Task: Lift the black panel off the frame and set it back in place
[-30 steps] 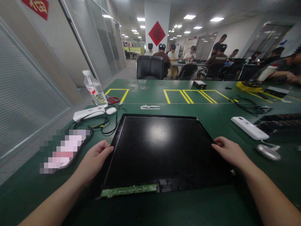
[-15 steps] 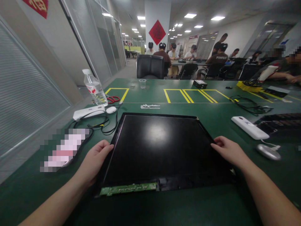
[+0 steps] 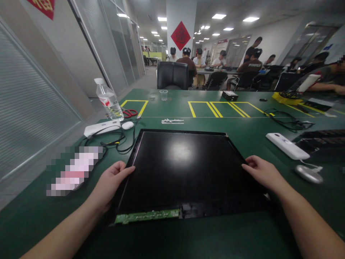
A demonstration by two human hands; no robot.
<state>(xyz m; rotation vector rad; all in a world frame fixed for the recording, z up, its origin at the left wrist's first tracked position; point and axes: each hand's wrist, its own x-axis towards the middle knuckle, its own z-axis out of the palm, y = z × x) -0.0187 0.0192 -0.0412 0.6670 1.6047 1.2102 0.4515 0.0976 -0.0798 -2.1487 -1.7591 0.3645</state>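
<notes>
A black flat display panel (image 3: 185, 172) in a dark frame lies in front of me on the green table. Along its near edge, on the left half, runs a narrow green circuit board (image 3: 147, 216). My left hand (image 3: 110, 181) grips the panel's left side, its thumb laid over the rim onto the screen. On the opposite side, my right hand (image 3: 261, 172) is closed on the right rim with the thumb on top. The fingers under both edges are hidden. A light reflection shines on the upper middle of the screen.
Left of the panel are a water bottle (image 3: 108, 100), red-handled scissors (image 3: 130, 113), a white power bank (image 3: 102, 128) and black cables (image 3: 125, 144). Small white pieces (image 3: 172, 121) lie beyond it. Another white power bank (image 3: 287, 145) and a silver mouse-like object (image 3: 308, 174) sit at right.
My left thumb has slid slightly right, further over the screen's edge. The panel and my right hand look almost unmoved.
</notes>
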